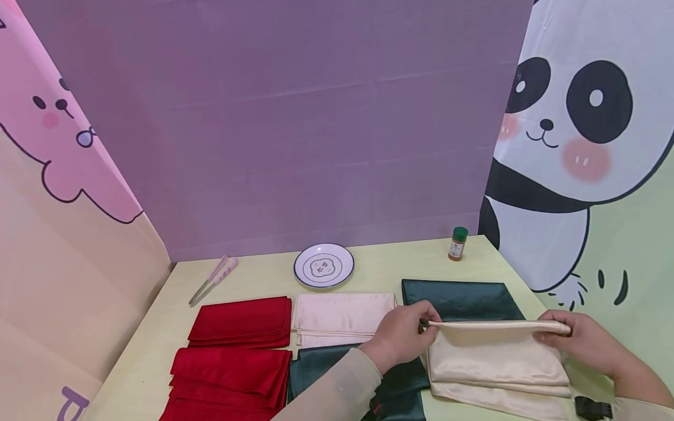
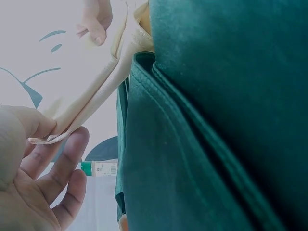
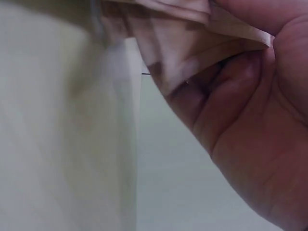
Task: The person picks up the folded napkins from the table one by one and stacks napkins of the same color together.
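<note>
A folded cream cloth [image 1: 495, 356] lies at the near right of the table, its far edge lifted. My left hand [image 1: 402, 333] pinches the left corner of that edge and my right hand [image 1: 566, 336] pinches the right corner. In the left wrist view the cream cloth [image 2: 82, 101] hangs between thumb and fingers [image 2: 62, 163], beside a dark green cloth [image 2: 207, 125]. The right wrist view shows the cream cloth's corner [image 3: 192, 33] gripped against my palm [image 3: 250, 120]. A dark green cloth [image 1: 463, 299] lies just behind the cream one.
Two red folded cloths [image 1: 242, 320] [image 1: 231, 380] lie at the left, another cream cloth [image 1: 342, 316] in the middle, more green cloth [image 1: 326, 365] near me. A plate [image 1: 323, 265], tongs [image 1: 213, 279] and a spice jar [image 1: 457, 243] sit at the back. Printed panels wall the table.
</note>
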### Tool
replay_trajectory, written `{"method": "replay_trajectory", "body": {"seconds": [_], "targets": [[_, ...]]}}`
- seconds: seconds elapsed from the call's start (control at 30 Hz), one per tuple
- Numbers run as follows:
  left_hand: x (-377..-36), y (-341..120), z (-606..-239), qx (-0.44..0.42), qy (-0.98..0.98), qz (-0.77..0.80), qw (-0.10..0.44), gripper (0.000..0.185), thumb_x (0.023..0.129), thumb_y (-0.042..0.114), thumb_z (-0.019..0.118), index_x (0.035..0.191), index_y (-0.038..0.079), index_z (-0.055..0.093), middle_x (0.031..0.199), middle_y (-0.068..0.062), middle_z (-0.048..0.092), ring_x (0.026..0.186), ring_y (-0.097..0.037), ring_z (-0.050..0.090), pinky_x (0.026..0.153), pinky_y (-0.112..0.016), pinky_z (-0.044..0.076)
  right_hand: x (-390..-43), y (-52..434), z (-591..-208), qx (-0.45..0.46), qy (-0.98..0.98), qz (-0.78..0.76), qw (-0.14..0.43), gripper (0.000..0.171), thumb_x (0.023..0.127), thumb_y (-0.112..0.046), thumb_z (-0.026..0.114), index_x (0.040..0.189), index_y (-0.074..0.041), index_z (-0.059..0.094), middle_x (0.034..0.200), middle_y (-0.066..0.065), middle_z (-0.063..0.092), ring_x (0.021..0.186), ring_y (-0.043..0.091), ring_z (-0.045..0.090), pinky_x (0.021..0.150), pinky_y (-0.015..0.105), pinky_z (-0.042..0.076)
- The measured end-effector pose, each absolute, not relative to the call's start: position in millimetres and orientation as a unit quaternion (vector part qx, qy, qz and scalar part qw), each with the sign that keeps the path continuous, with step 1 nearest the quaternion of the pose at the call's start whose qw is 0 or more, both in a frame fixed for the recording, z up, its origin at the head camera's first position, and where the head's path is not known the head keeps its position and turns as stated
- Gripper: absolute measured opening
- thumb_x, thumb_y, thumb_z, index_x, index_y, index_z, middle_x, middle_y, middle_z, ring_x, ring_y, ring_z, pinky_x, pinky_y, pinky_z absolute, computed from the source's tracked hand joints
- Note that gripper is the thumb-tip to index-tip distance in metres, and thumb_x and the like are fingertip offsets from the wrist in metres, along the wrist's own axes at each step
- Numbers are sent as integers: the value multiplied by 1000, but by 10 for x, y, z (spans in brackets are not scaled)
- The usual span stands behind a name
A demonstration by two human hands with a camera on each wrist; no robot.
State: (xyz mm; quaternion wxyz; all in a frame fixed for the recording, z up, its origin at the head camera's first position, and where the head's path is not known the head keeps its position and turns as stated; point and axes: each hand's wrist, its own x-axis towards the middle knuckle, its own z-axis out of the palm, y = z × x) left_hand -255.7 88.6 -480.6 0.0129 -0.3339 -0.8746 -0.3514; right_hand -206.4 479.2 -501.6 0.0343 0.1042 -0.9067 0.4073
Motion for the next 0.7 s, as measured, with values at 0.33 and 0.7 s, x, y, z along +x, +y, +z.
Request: {"method": "replay_trajectory", "body": {"seconds": [0.33,0.7], "targets": [[-2569,872,-4811,-313,-874,-372,9,10,102,24,70,107,31,67,93,23,64,75,3,54,68,-15,45,-2064,4834,-5006,118,-897,426,22,15,97,-4,73,111,-4,68,92,3,71,75,12,62,61,28,51],[-2578,834,-4800,-313,-850,-424,19,11,103,18,67,107,28,64,90,21,61,74,1,53,67,-16,46,-2034,4762,-4886,79,-902,421,50,22,97,-8,75,116,-1,66,96,6,71,76,13,66,62,30,56]]}}
